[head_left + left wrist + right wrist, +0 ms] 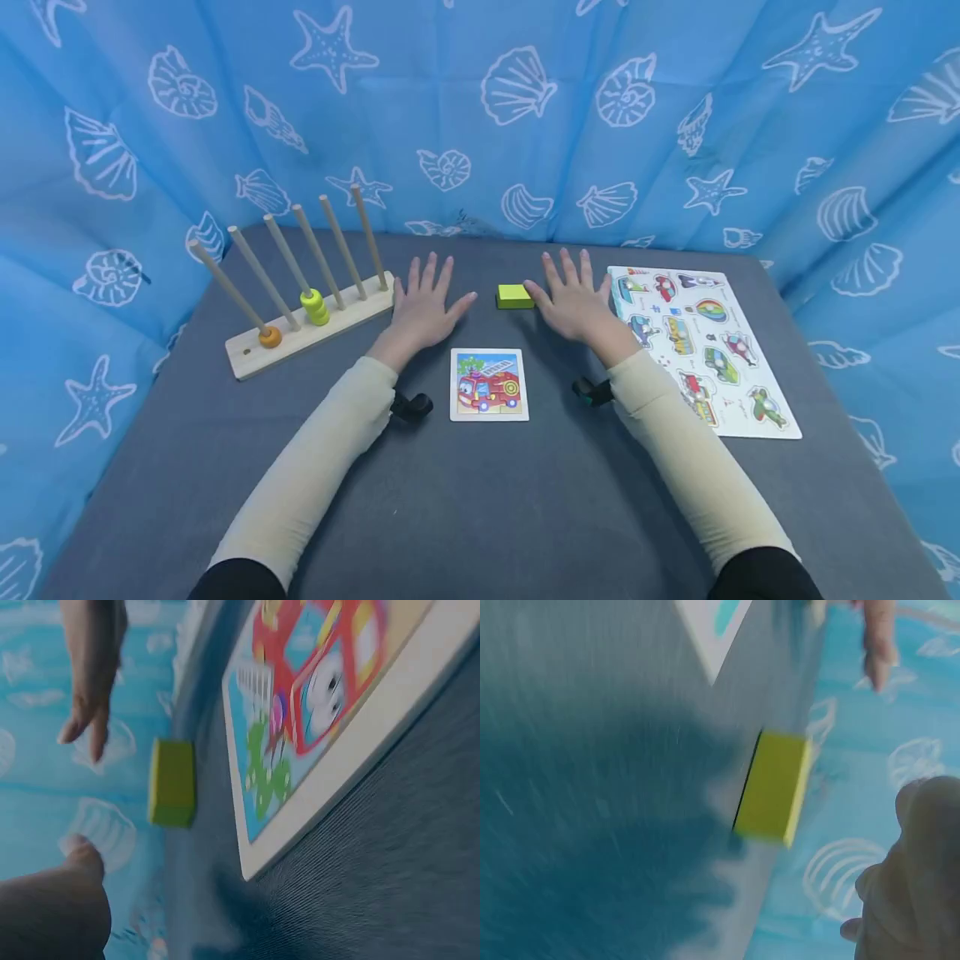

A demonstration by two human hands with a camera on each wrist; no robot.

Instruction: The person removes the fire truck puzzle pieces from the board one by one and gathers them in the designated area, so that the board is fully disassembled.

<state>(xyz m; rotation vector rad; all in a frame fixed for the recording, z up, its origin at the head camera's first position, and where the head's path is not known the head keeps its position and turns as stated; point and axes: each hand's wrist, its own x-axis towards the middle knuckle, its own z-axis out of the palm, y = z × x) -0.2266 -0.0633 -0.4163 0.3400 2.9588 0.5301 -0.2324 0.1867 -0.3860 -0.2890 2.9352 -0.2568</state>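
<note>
In the head view both hands are held with fingers spread and hold nothing. The left hand [424,312] is between the peg board [315,337] and a yellow-green block [515,297]. My right hand [576,308] has its thumb close to the block's right side; whether they touch I cannot tell. Below and between the hands lies a small fire-engine picture puzzle [489,385]. The left wrist view shows the puzzle [345,772] and the block [172,784] with a thumb [52,911]. In the right wrist view the block [772,787] stands left of the blurred right hand [919,877].
At the right lies a white vehicle puzzle board [708,350], partly behind the right forearm. Stacked green rings [315,307] and an orange ring [270,337] sit on pegs at the left. A blue shell-patterned curtain [480,125] hangs behind the grey table [480,508].
</note>
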